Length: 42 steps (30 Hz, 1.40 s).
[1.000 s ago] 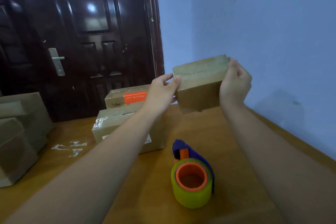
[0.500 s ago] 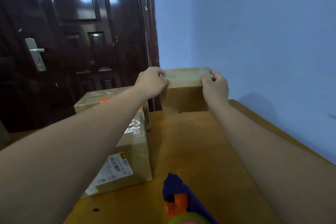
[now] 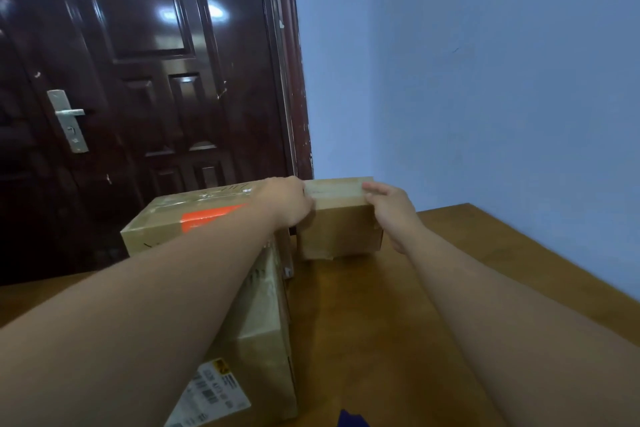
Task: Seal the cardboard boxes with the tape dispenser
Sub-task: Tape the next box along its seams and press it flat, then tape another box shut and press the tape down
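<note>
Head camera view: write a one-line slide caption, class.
The left hand and right hand grip a small cardboard box at the far end of a wooden table, beside two stacked boxes.

The left hand (image 3: 287, 206) and the right hand (image 3: 393, 215) are gripping the top edges of a small cardboard box (image 3: 341, 236) sitting on the bench (image 3: 381, 329), just beside two stacked boxes (image 3: 207, 218).

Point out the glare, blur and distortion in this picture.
Head view: bright reflections glare on the glossy door; the wide lens tilts the door frame; the near forearms look soft and oversized; the label at the bottom is blurred.
</note>
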### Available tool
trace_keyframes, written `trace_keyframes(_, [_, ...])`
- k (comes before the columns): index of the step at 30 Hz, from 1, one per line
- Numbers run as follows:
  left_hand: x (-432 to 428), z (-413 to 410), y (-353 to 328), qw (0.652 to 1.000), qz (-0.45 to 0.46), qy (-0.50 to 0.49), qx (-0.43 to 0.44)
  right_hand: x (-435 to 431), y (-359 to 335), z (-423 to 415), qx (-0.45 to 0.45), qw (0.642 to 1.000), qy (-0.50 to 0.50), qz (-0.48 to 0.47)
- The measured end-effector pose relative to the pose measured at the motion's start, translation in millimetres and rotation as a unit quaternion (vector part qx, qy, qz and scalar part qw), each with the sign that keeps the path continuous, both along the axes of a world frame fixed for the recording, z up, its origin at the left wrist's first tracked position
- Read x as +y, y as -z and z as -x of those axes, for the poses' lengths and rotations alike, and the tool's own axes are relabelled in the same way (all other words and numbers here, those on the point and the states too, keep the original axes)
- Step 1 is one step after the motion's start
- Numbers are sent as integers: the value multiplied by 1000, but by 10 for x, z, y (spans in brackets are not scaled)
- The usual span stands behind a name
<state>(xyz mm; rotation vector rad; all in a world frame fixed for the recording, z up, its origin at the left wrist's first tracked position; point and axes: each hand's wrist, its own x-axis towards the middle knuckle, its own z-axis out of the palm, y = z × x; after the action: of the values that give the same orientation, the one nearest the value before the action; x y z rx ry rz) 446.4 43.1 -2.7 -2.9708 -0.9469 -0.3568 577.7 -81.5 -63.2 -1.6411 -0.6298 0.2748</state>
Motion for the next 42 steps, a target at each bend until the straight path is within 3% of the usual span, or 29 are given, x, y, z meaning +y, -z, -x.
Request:
trace_keyframes(3, [43, -23, 28, 999, 37, -20, 6, 51, 133, 37, -51, 997, -29, 50])
trace_keyframes(6, [17, -37, 60, 998, 43, -35, 0, 85, 170, 76, -134, 987, 10, 92])
trace_keyframes(14, [-18, -67, 5, 1000, 13, -18, 3, 8, 201, 270, -189, 968, 97, 133])
trace_keyframes(19, [-156, 213, -265, 988, -110, 78, 81, -124, -99, 597, -253, 954, 128, 93])
trace_keyframes(23, [-337, 672, -465, 986, -145, 77, 21, -236, -502, 1000, -326, 937, 77, 103])
trace_keyframes(26, [-423, 1112, -545, 979, -196, 45, -34, -275, -801, 1400, -414, 898, 46, 140])
trace_keyframes(31, [-420, 1938, -534, 977, -214, -19, -14, -197, -1131, 2264, -497, 846, -45, 188])
trace_keyframes(37, [-326, 2947, -520, 973, -208, -91, -33, 9, -1307, 3234, -565, 733, -195, 325])
trace_keyframes(42, [-90, 3751, -445, 951, -238, -147, -130, 239, -1254, 3867, -571, 703, -248, 343])
